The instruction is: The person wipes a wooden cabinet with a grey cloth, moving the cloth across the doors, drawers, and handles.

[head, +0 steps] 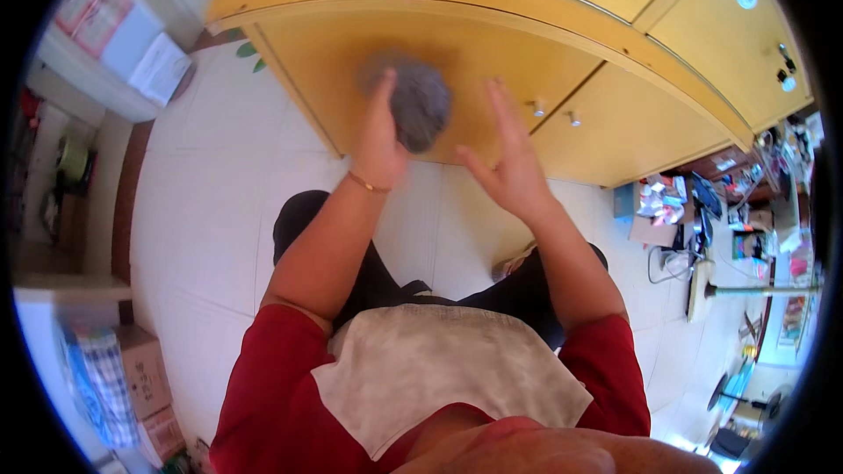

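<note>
A crumpled dark grey cloth [421,105], blurred by motion, is against the palm of my left hand [382,135]. The fingers of that hand point up and away, and their grip is partly hidden by the cloth. To the right, my right hand [510,158] is held apart from the cloth, its thumb and fingers spread with nothing between them. Both hands are in front of the lower door of a yellow wooden cabinet [296,46]. Metal knobs sit near the gap between two doors, the left knob [538,108] just beyond my right hand.
Pale floor tiles [197,210] surround my legs. At the right are an open cardboard box [652,230] of mixed items and a mop or broom [701,289] with a long handle. Stacked cartons [145,372] stand at the lower left. Green leaves [247,49] show beside the cabinet's left edge.
</note>
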A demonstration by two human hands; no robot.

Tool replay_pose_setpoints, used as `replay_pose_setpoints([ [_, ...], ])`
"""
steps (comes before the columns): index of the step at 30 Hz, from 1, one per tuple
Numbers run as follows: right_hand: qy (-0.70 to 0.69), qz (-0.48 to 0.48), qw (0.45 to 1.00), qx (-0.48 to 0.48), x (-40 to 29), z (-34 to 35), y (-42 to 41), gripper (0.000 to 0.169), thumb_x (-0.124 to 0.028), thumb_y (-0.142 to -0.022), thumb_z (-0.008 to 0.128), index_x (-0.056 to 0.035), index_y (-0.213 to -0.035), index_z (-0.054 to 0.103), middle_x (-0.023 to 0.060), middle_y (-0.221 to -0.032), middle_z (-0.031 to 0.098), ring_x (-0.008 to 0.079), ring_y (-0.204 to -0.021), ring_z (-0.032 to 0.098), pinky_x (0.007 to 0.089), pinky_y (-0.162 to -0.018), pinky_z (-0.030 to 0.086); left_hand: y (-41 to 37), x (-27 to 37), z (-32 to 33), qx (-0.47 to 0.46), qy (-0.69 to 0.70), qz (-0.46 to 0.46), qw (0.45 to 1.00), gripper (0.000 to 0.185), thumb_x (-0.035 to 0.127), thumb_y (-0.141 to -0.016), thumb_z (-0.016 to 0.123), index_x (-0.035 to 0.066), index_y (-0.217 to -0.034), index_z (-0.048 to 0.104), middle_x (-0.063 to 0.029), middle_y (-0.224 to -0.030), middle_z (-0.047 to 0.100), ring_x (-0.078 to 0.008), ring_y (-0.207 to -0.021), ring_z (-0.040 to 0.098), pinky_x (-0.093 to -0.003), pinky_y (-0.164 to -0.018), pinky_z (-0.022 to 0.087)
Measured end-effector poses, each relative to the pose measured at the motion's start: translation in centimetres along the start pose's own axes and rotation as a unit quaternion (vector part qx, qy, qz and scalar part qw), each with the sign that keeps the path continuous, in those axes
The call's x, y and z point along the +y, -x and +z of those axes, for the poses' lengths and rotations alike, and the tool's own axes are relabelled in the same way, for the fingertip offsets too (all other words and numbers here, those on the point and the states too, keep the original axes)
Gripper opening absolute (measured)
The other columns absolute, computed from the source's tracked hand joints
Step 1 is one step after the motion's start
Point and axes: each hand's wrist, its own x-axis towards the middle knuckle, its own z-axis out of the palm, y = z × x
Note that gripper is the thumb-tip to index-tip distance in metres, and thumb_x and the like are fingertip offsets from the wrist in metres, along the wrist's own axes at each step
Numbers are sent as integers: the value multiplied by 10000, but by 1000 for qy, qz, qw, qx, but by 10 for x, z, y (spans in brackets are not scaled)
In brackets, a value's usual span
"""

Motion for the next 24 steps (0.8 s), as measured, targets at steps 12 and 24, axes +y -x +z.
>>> replay_pose_setpoints([
  [12, 19, 25, 990, -138, -1, -38, 40, 505, -125, -824, 633, -85, -1296, 459, 174, -1294, 474, 360, -1167, 476, 400, -972, 407, -99, 89, -26, 255, -233, 507, 790, 464, 126, -901, 553, -39, -1255, 302, -167, -1287, 448, -242, -1089, 486, -354, -917, 414],
  [24, 58, -18, 974, -219, 14, -26, 76, 501, -163, -843, 598, -85, -1315, 448, 191, -1304, 461, 346, -1160, 477, 402, -973, 396, -85, 27, -4, 311, -499, 414, 695, 616, 404, -905, 536, -174, -1049, 377, -241, -1171, 276, -365, -1072, 328, -473, -894, 347],
])
